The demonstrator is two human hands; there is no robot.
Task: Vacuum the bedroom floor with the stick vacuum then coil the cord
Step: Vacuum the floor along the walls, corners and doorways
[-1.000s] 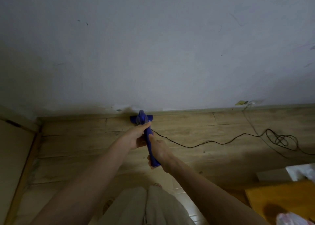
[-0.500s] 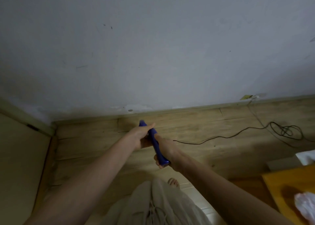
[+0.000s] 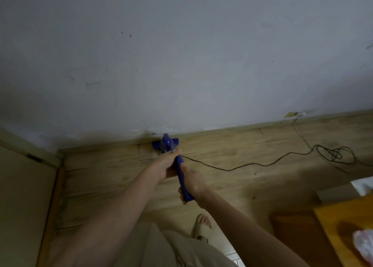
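Vacuum (image 3: 167,144) shaft mostly hidden behind left hand (image 3: 166,164) and right hand (image 3: 190,181). Cord (image 3: 242,166) tangle cut off at right edge. Pale, blurred bundle (image 3: 363,246) on orange table (image 3: 331,218), possibly plastic, also cropped. Sandalled foot (image 3: 201,226) partly covered by trouser leg.

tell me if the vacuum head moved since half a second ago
Yes. The vacuum head was hidden behind the hands; now it shows beyond them, pushed forward to the foot of the wall.
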